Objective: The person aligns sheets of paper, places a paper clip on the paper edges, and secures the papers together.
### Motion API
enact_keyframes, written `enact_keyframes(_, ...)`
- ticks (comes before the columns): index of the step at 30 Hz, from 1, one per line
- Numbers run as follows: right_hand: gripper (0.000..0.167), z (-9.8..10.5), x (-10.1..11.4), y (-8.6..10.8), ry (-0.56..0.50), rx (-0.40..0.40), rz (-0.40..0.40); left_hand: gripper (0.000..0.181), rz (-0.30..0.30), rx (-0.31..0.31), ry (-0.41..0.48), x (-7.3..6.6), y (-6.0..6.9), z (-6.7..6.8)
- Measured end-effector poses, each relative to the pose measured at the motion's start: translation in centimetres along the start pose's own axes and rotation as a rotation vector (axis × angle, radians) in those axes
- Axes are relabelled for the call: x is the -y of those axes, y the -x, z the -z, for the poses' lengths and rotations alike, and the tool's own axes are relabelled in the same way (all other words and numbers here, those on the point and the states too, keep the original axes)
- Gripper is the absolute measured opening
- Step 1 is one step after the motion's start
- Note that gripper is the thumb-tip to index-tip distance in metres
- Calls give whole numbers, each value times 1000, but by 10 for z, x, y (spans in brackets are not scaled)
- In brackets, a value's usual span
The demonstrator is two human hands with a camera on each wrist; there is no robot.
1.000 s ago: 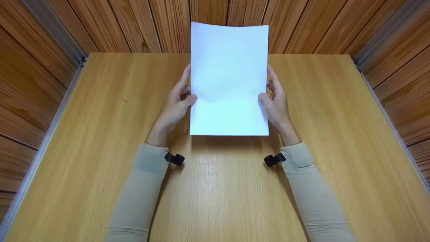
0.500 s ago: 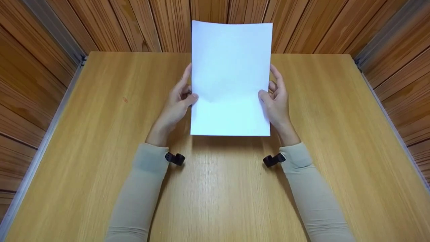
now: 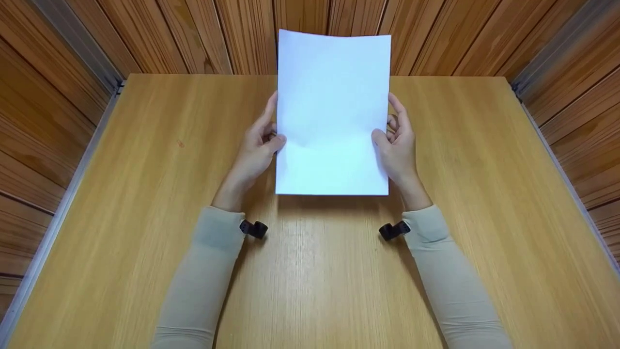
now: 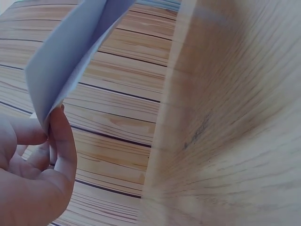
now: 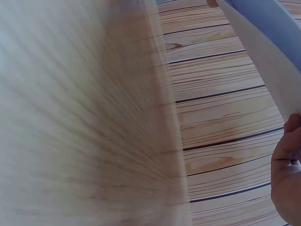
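A blank white sheet of paper [image 3: 333, 106] is held up above the table, its long sides running away from me and its far edge slightly bowed. My left hand [image 3: 254, 148] pinches its left side, thumb on the face toward me and fingers behind. On the right side my right hand [image 3: 399, 148] grips it the same way. In the left wrist view the paper [image 4: 66, 61] is seen edge-on between thumb and fingers of the left hand [image 4: 42, 174]. The right wrist view shows the paper [image 5: 268, 52] slanting up from the right hand [image 5: 288, 174], which is partly cut off.
The wooden table [image 3: 319, 281] spreads beneath both arms, with a small reddish mark [image 3: 180, 144] on its left. Wood-plank walls [image 3: 242, 34] stand at the back and sides. A small black camera sits on each wrist, the left camera [image 3: 255, 229] and right camera [image 3: 393, 230].
The paper has shifted very slightly right and its far edge has risen a little, then dipped slightly. Both hands keep their hold on its sides.
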State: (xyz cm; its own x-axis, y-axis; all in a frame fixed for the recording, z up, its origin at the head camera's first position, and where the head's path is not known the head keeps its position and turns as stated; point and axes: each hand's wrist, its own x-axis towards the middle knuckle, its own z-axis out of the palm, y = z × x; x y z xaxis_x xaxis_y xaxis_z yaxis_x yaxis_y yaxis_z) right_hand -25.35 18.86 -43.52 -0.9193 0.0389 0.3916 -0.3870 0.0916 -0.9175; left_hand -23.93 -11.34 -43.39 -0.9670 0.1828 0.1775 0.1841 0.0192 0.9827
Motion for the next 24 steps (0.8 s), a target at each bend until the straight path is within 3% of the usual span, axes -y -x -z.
enact_keyframes(8,68,0,-1,0,26,-3,34,81,76,-44,-1,0,0,-2)
enact_keyframes(24,68,0,0,-1,2,26,48,80,77,-38,36,-2,1,-1)
